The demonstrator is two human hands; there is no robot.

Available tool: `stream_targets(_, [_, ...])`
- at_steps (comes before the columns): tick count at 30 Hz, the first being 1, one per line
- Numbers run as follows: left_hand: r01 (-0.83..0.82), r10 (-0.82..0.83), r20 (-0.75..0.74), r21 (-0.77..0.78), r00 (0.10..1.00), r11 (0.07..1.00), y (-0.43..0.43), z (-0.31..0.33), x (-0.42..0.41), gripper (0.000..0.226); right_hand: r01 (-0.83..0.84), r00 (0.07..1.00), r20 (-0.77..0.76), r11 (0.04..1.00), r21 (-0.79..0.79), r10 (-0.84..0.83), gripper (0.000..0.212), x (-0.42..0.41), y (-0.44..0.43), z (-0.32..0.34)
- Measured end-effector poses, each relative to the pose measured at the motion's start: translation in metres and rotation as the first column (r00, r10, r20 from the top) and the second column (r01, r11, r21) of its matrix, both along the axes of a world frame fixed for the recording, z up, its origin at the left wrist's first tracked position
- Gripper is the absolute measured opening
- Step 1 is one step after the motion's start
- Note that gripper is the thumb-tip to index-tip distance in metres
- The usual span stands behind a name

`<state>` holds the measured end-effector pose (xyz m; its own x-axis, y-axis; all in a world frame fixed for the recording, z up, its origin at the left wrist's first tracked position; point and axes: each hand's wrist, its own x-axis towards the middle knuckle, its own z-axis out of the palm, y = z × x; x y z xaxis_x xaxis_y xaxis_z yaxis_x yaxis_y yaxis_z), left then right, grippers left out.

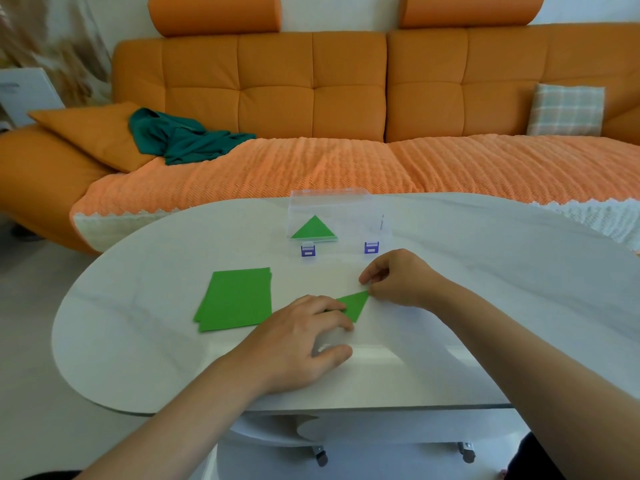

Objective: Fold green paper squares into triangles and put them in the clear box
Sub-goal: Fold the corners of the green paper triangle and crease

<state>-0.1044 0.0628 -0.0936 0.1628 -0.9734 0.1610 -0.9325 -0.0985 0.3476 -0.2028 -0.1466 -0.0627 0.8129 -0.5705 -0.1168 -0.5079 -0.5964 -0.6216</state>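
Two grips: left hand (304, 337) flat on green triangle (356, 303); right hand (398, 278) pinches corner.

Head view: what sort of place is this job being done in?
Most likely a home living room: a long orange sofa with a checked cushion and a teal cloth left on it stands behind the white table where the right hand pinches the green paper triangle.
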Motion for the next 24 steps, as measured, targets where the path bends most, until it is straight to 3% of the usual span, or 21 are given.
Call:
stream_targets(6, [-0.013,0.013,0.02,-0.032,1.0,0.999,-0.006,0.002,-0.001,0.042,0.118,0.991,0.076,0.991,-0.066,-0.113,0.033,0.0,-0.008,-0.009])
stream_targets(12, [-0.165,0.15,-0.123,-0.126,0.981,0.978,-0.023,0.002,0.003,0.028,-0.116,0.989,0.073,0.987,-0.113,0.125,0.029,-0.008,0.001,-0.009])
stream_targets(17, [-0.151,0.142,-0.074,-0.139,0.987,0.979,-0.029,0.002,0.017,0.016,-0.287,0.956,0.015,0.944,-0.16,0.294,0.021,-0.017,0.002,-0.008])
stream_targets(21, [-0.096,0.087,-0.077,-0.13,0.993,0.987,-0.031,0.004,0.023,0.017,-0.292,0.95,0.045,0.929,-0.226,0.309,0.028,-0.016,0.009,-0.012])
stream_targets(24, [-0.067,0.058,-0.074,-0.123,0.996,0.99,-0.031,0.005,0.025,0.021,-0.234,0.968,0.055,0.959,-0.162,0.246,0.033,-0.015,0.014,-0.011])
